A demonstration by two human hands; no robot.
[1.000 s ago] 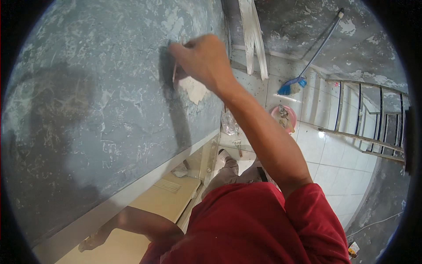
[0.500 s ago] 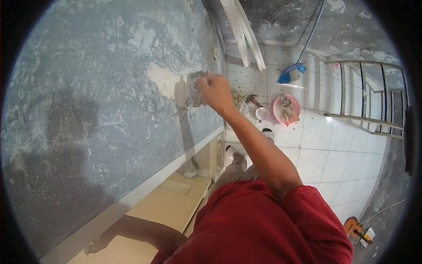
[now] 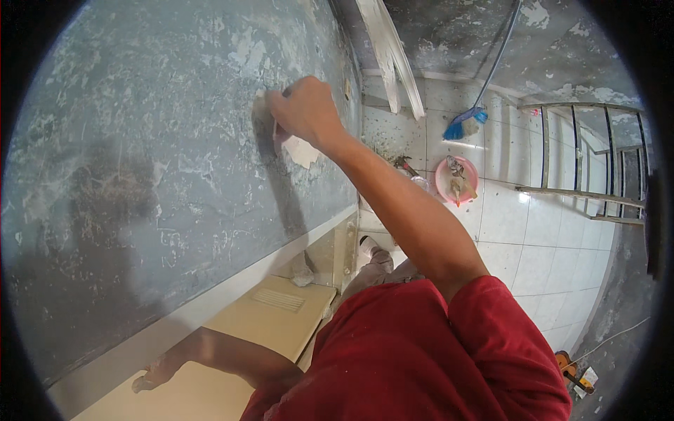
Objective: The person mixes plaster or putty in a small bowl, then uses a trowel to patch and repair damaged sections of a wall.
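Note:
On the grey, flaking wall at left, my right hand (image 3: 305, 111) grips a flat scraper (image 3: 280, 133), its blade largely hidden by the fingers. The hand is at a pale bare patch (image 3: 300, 153) in the wall (image 3: 126, 105). My left hand (image 3: 153, 373) hangs at lower left above a beige panel (image 3: 253, 323), its fingers curled; whatever they may hold is too small or hidden to make out.
A broom (image 3: 463, 125), a pink basin (image 3: 472, 184) with tools, a hammer (image 3: 407, 165) and debris lie on the tiled floor (image 3: 509, 266). A metal ladder (image 3: 576, 161) is at right, white strips (image 3: 390, 56) at the back, and an orange tool (image 3: 567, 365) at lower right.
My right hand with the scraper moved down and right across the pale patch, then back up and left. The head view shifted. My left hand stays low at left.

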